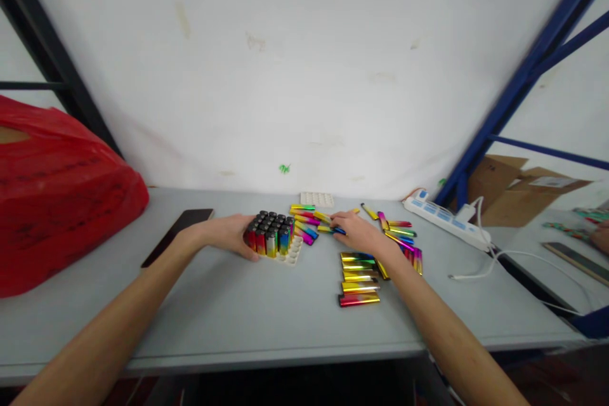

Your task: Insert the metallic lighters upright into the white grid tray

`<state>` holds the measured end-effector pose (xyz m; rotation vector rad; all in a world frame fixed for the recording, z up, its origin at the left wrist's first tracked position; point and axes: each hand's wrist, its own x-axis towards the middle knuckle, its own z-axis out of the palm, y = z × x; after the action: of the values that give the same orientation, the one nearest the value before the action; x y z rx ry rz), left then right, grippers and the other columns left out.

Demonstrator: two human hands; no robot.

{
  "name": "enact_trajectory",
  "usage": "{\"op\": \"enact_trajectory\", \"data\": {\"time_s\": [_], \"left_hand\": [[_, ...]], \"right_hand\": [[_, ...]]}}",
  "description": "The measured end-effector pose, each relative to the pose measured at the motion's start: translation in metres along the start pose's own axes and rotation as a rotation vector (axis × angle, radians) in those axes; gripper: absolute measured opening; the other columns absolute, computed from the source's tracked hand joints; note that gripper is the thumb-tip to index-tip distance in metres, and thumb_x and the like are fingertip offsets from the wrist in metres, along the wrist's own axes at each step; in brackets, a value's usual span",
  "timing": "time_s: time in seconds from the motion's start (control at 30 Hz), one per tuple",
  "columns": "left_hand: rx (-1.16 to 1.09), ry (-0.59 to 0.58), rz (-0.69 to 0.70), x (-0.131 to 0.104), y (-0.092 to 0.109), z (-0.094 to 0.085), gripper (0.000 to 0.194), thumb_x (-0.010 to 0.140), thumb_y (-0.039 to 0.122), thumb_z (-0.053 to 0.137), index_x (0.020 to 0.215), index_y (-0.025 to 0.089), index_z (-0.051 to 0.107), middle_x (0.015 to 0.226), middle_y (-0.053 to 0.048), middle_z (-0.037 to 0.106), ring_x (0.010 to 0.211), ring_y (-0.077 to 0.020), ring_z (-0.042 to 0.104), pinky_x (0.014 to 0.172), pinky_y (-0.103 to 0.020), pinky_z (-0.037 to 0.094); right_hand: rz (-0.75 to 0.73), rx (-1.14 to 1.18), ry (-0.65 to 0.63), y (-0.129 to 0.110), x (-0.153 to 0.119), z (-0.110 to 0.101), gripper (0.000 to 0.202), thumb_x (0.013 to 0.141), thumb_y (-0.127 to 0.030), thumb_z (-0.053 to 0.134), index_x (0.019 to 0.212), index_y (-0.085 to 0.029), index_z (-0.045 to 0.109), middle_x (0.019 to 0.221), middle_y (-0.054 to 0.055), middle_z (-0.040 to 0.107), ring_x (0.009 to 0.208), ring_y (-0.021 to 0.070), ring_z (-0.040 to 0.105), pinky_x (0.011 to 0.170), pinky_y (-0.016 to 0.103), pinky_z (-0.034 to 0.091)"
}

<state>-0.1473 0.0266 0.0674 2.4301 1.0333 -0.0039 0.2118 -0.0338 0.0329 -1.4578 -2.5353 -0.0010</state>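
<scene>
Shiny multicoloured lighters [270, 242] with black tops stand upright in close rows in a white tray [291, 257] with round holes; its right-hand holes show. My left hand [233, 235] curves round the left side of this group, thumb at the front, far fingers partly hidden. My right hand [354, 230] is palm down over loose lighters right of the tray, its fingertips closed at a blue lighter [339, 230]. More loose lighters [304, 219] lie between tray and right hand. Below the right wrist, several lighters [360, 287] lie in a rough column.
Another white holed tray [316, 199] lies near the wall. Scattered lighters [402, 231] lie right of my right hand, before a white power strip [447, 221] with a cable. A dark flat phone-like object [178, 235] and a red bag [61, 196] are left. Cardboard boxes [518, 193] stand beyond the blue frame.
</scene>
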Motion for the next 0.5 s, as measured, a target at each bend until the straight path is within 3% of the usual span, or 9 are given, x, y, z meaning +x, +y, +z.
{"op": "enact_trajectory", "data": {"time_s": [0.23,0.37,0.5], "left_hand": [[0.004,0.033,-0.005,0.003,0.0,0.001,0.065,0.059,0.055,0.083,0.111,0.022,0.064,0.107,-0.004,0.076,0.096,-0.0279,0.07,0.081,-0.032,0.056],[0.028,0.077,0.008,0.008,0.007,0.007,0.064,0.063,0.059,0.081,0.111,0.021,0.064,0.103,-0.004,0.076,0.092,-0.0265,0.07,0.077,-0.032,0.055],[0.063,0.142,0.008,0.017,0.017,0.019,0.07,0.066,0.067,0.076,0.115,0.02,0.062,0.097,-0.004,0.074,0.084,-0.0257,0.069,0.07,-0.031,0.051]], "right_hand": [[0.103,0.15,0.18,0.008,-0.005,0.0,0.024,0.094,-0.025,0.064,0.116,-0.017,0.067,0.11,0.012,0.073,0.103,0.0255,0.067,0.093,0.038,0.05],[0.179,0.439,0.332,0.007,-0.001,-0.001,0.03,0.091,-0.04,0.068,0.112,-0.02,0.068,0.091,0.005,0.074,0.077,0.019,0.066,0.074,0.032,0.051],[0.222,0.832,0.411,0.0,0.006,0.002,0.041,0.086,-0.055,0.069,0.103,-0.018,0.069,0.076,0.001,0.067,0.067,0.0166,0.06,0.066,0.029,0.05]]}}
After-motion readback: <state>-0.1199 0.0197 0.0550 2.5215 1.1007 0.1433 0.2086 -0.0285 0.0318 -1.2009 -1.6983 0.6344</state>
